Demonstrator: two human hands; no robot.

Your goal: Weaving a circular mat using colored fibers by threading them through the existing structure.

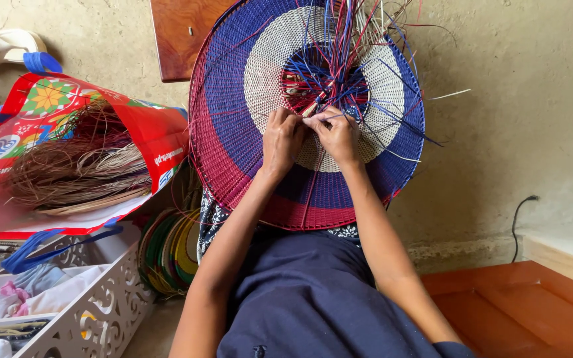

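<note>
Two bare forearms reach up from our dark blue lap, and both hands meet on the big round woven tray (pixel 247 86) that stands tilted on our knees. Our left hand (pixel 282 138) is closed, its fingers pinched on thin strands at the tray's cream ring; our right hand (pixel 337 134) is likewise pinched shut on strands just beside it, the two hands touching. The tray has maroon and blue outer bands, and loose red and blue strands (pixel 339 59) bristle from its open centre. Left of our lap sits a white cut-out basket (pixel 111 301), with a stack of coloured woven discs (pixel 170 255) beside it. Farther left, a red printed bag (pixel 147 132) holds dry straw fibres (pixel 74 166).
</note>
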